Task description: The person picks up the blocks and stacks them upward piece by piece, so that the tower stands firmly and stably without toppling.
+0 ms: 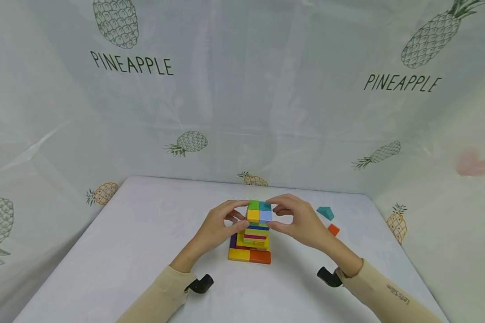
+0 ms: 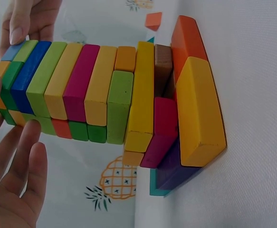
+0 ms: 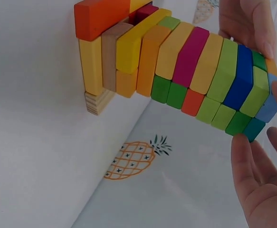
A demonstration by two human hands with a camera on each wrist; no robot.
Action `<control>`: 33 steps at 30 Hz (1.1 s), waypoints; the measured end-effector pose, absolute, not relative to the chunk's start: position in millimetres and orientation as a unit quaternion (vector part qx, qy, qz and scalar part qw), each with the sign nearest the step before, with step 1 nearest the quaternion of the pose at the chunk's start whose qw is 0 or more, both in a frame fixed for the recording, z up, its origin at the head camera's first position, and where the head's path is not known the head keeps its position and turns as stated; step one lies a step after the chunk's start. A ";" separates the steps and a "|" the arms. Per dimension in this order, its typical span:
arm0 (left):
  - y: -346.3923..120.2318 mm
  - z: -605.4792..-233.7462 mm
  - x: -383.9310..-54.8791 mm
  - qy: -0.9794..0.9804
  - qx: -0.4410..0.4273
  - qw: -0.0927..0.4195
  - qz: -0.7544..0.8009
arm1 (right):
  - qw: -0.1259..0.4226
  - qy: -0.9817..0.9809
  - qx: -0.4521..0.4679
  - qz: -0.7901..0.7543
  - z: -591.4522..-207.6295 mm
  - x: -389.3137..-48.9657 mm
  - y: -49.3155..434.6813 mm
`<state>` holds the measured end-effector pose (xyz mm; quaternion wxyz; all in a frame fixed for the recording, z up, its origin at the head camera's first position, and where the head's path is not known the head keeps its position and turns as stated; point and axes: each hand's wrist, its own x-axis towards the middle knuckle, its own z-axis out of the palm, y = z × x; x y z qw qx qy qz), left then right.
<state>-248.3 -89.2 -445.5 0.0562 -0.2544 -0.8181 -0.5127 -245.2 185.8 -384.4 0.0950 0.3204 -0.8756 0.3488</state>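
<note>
A tower of coloured wooden blocks [image 1: 256,233] rises from the white table. Its top layer shows a green block [image 1: 254,205], a teal block [image 1: 265,206], a yellow block [image 1: 253,216] and a light blue block [image 1: 265,216]. From the left, my left hand [image 1: 216,229] holds the top blocks between thumb and index finger, thumb at the near side. My right hand [image 1: 301,220] does likewise on the right, its thumb by the light blue block. Lower down, a yellow block [image 2: 202,114] and an orange block [image 2: 188,45] lie along the base.
Right of the tower, a loose teal block [image 1: 325,212] and an orange block [image 1: 333,230] lie on the table [image 1: 165,224]. Behind it hangs a pale cloth [image 1: 266,89] printed with pineapples. Each wrist carries a black device [image 1: 202,284].
</note>
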 end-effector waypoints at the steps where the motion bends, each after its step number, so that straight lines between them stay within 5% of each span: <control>1: -89.1 -445.1 -248.3 -0.818 -0.256 0.057 -0.513 | 0.095 -0.876 0.318 0.349 -384.1 -245.2 185.9; 11: -89.6 -443.7 -248.6 -0.824 -0.255 0.056 -0.504 | 0.107 -0.880 0.313 0.341 -379.5 -244.4 198.7; 20: -92.2 -443.4 -248.2 -0.829 -0.249 0.061 -0.497 | 0.169 -0.897 0.264 0.312 -399.7 -285.9 286.5; 33: -91.3 -446.3 -248.5 -0.829 -0.254 0.060 -0.495 | 0.056 -0.953 0.111 0.277 -458.6 -337.2 366.4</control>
